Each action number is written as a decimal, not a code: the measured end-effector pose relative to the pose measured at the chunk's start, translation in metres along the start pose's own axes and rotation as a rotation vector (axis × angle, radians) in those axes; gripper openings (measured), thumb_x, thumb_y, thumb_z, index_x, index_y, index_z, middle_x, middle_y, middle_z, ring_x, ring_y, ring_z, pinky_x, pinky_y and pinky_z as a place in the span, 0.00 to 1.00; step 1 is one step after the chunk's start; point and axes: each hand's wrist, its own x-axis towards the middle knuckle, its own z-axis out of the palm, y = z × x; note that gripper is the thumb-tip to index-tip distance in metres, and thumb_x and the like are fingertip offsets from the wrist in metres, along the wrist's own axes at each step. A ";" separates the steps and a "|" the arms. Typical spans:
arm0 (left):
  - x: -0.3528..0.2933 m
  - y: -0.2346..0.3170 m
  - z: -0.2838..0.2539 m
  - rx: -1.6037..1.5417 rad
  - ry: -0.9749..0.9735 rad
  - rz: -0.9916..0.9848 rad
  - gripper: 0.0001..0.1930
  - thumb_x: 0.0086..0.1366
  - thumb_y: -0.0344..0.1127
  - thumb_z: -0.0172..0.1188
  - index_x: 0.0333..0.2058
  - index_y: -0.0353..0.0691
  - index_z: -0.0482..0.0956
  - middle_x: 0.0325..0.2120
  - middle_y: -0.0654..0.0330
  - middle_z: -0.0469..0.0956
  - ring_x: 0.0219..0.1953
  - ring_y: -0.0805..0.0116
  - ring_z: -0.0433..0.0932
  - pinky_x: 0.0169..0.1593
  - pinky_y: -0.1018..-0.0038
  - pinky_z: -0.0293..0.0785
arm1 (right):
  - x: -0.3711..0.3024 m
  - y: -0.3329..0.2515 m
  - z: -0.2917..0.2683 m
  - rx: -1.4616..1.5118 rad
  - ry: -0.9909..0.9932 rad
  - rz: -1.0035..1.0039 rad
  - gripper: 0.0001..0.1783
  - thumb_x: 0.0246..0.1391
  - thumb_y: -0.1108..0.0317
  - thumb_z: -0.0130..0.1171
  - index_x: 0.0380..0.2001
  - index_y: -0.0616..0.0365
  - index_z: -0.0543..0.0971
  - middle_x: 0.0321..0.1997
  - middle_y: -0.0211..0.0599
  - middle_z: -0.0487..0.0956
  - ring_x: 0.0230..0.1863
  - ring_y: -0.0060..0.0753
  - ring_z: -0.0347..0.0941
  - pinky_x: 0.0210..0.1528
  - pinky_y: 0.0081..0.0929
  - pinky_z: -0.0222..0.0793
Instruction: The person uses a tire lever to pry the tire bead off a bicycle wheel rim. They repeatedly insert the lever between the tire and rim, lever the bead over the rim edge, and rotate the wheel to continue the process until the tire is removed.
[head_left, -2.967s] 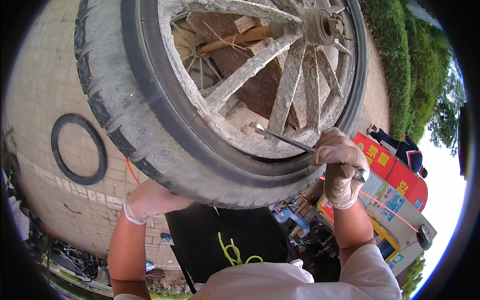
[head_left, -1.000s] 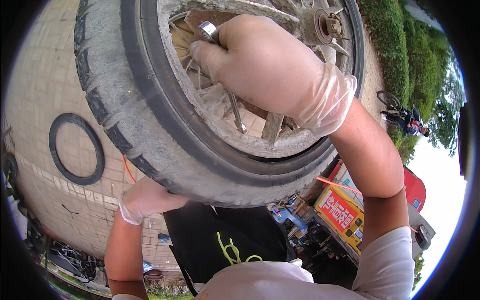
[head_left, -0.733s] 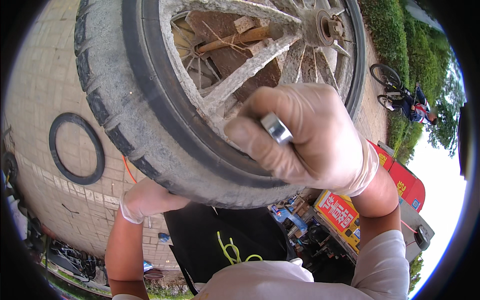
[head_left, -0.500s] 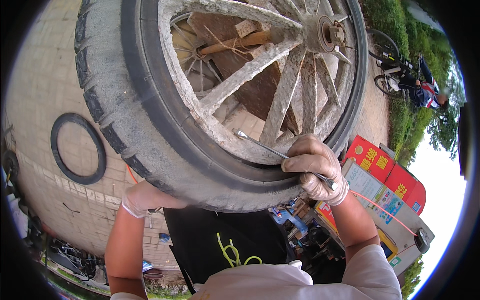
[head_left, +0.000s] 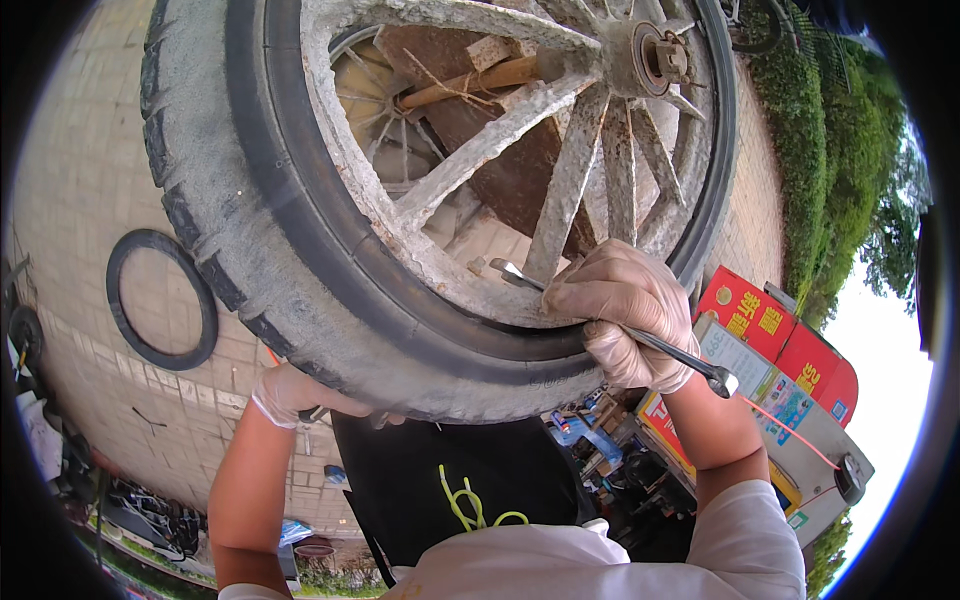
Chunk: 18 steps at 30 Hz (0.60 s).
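A large wheel with a spoked, pale-crusted metal rim and a black, dust-covered tire fills the upper middle. My right hand, in a thin translucent glove, closes around a metal tire lever at the lower right of the rim. The lever's flat tip lies over the rim's inner edge, and its thicker knobbed end sticks out past my wrist. At the tire's lower left, my left hand, also gloved, curls under the tread. A bit of dark metal shows by its palm; the rest of that grip is hidden.
A loose black tire lies on the brick paving at left. A red sign box and an orange hose are at right. Dark cloth with a yellow-green cord hangs before me. Hedges line the far right.
My right hand has shifted slightly up and left, and the tire lever's knobbed end now extends farther right past the wrist. The cyclist at upper right has mostly left the picture.
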 end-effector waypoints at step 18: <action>0.002 0.032 0.037 0.629 0.173 0.096 0.21 0.55 0.38 0.66 0.49 0.41 0.81 0.48 0.55 0.81 0.52 0.52 0.78 0.58 0.64 0.72 | 0.089 -0.013 0.017 -0.329 -0.255 0.376 0.16 0.61 0.63 0.59 0.23 0.64 0.76 0.15 0.54 0.70 0.20 0.60 0.70 0.23 0.45 0.67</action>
